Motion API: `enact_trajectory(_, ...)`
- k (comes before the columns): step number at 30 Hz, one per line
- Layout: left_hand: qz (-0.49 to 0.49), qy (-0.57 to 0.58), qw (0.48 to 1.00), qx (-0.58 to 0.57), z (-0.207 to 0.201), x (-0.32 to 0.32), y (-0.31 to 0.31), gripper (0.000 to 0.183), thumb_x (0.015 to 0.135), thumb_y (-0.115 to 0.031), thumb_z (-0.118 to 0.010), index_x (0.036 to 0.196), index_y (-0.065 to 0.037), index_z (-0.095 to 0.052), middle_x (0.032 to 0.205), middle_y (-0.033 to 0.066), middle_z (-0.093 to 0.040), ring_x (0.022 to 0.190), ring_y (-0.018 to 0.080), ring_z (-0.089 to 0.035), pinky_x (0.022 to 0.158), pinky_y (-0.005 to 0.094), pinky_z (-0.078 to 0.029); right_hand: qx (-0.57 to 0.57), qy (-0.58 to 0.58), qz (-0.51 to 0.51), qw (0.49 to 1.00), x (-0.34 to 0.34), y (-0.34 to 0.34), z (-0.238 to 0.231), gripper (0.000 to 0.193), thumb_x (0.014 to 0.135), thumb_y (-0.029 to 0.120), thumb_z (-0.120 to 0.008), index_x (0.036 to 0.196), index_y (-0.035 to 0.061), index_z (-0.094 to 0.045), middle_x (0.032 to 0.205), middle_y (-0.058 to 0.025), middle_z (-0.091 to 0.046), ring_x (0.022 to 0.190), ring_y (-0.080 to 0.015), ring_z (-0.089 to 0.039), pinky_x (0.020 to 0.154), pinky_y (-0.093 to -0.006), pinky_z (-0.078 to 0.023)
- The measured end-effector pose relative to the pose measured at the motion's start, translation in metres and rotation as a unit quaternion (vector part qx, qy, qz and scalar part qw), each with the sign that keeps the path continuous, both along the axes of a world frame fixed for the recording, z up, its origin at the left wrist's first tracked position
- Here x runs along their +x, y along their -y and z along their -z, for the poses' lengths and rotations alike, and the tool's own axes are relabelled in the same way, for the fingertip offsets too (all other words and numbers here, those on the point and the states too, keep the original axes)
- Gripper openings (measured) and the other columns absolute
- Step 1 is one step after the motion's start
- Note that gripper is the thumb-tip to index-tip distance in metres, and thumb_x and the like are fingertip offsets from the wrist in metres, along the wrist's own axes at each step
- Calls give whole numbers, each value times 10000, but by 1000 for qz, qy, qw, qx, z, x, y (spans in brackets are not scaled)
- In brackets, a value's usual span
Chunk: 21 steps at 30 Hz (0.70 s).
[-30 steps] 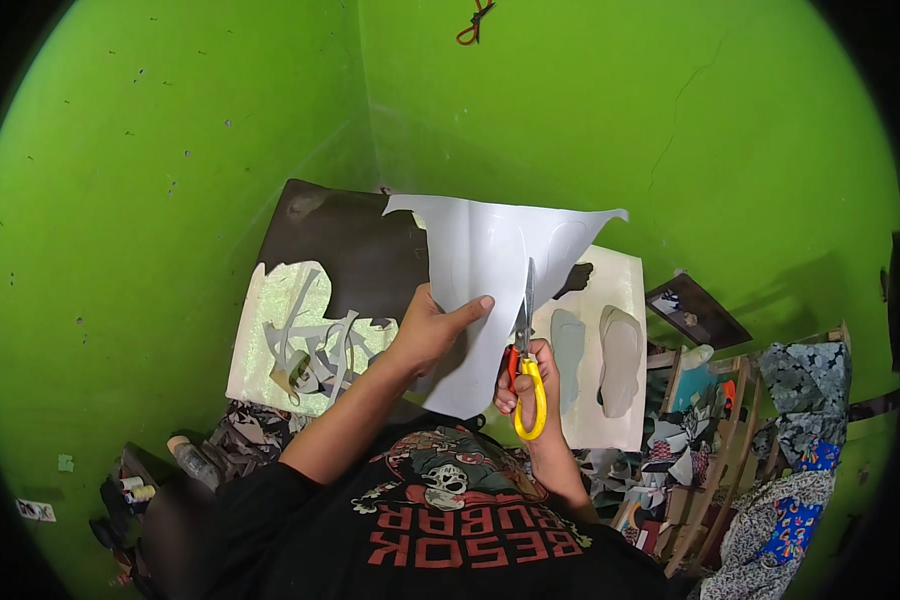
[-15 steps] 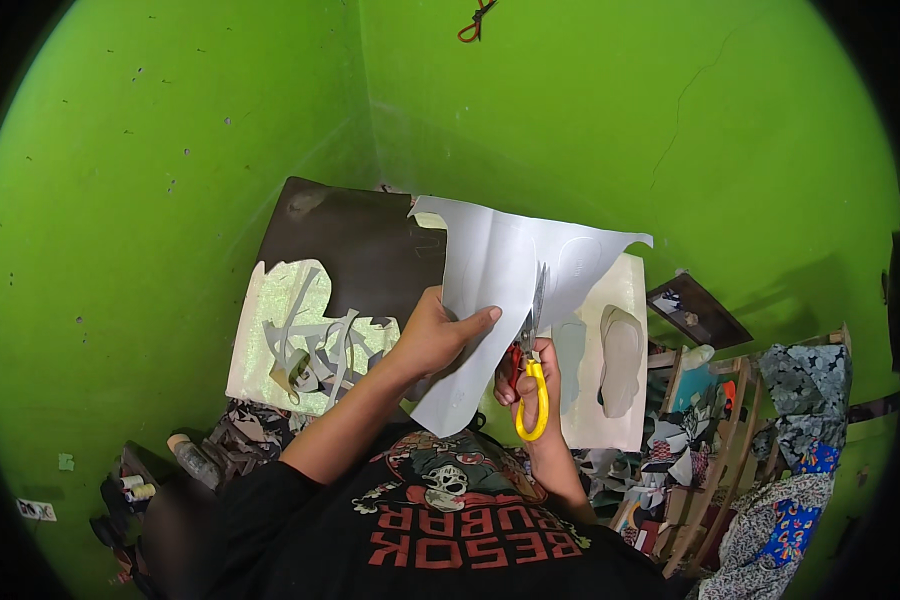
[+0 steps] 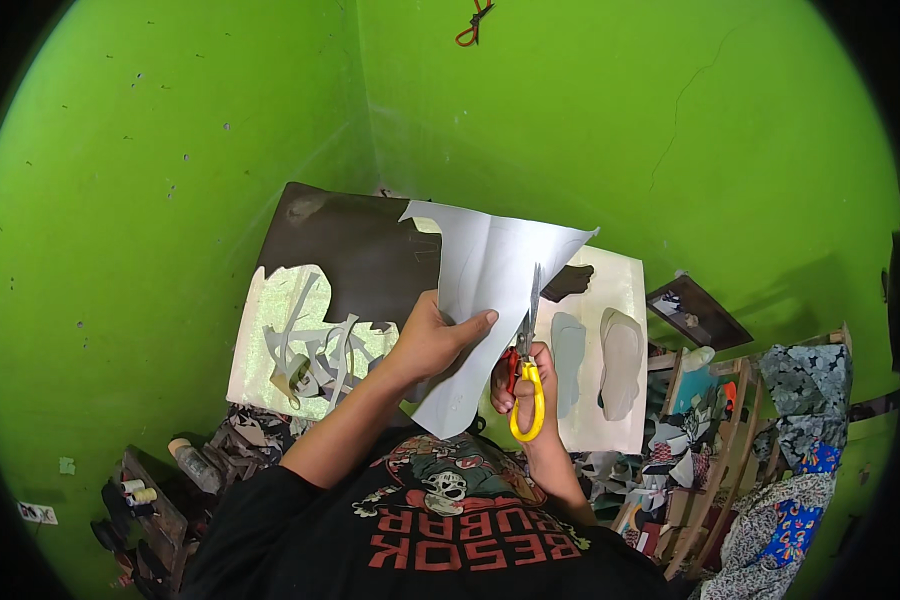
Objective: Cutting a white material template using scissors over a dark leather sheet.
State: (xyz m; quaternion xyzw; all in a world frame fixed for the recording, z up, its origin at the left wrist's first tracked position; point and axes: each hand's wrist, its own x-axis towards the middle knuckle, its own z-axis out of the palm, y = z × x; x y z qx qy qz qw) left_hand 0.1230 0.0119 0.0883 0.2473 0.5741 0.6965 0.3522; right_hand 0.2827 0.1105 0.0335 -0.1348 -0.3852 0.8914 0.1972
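Observation:
A white sheet [image 3: 470, 285], with faint outlines drawn on it, hangs in front of me over the work table. My left hand [image 3: 438, 338] grips it near its lower left edge, thumb on the upper face and fingers hidden beneath. My right hand [image 3: 535, 385] is closed around a pair of scissors [image 3: 528, 402] with yellow and red handles. The metal blades point away from me and lie against the sheet's right side. Just right of the blades, a dark brown piece [image 3: 568, 283] shows beside the sheet; whether it is attached cannot be made out.
A dark brown sheet [image 3: 355, 240] covers the left of the pale tabletop [image 3: 620, 280], with grey offcut strips [image 3: 315, 350] nearer me. Sole-shaped pieces, one grey-green [image 3: 568, 360] and one beige [image 3: 622, 365], lie at right. A wooden rack [image 3: 715, 470] with scraps stands beyond.
The sheet's right corner has swung left and narrowed, uncovering the dark brown piece and more of the grey-green sole shape. The scissors have shifted slightly left and down; my left hand stays put.

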Motion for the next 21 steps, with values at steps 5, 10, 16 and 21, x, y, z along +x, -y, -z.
enact_trajectory(5,-3,-17,1000,2,-3,2,0,218,902,-117,-714,1054,36,-680,922,50,-704,820,100,-618,754,287,-516,-9,-20,7,1000,-1,4,2,457,770,54,-703,1067,131,-364,725,-41,-492,486,-108,-417,446,-233,-355)
enact_trajectory(10,0,-11,1000,17,-1,4,1,220,904,-117,-712,1057,37,-676,922,55,-705,814,105,-626,745,290,-524,-20,-14,6,1000,-1,5,-2,442,784,77,-703,1077,130,-376,718,-53,-493,482,-110,-421,439,-232,-361)
enact_trajectory(16,13,-5,1000,14,-1,7,3,230,907,-118,-711,1069,40,-673,933,66,-712,826,110,-636,753,300,-532,11,-34,23,999,-3,10,-3,452,801,118,-710,1110,120,-381,702,-50,-494,478,-108,-419,451,-233,-367)
enact_trajectory(21,23,12,1000,12,6,11,2,237,910,-124,-709,1078,39,-674,945,80,-718,832,119,-647,763,306,-541,43,-23,33,998,-1,9,0,471,837,240,-759,1104,125,-388,725,-42,-507,495,-104,-438,462,-233,-368)
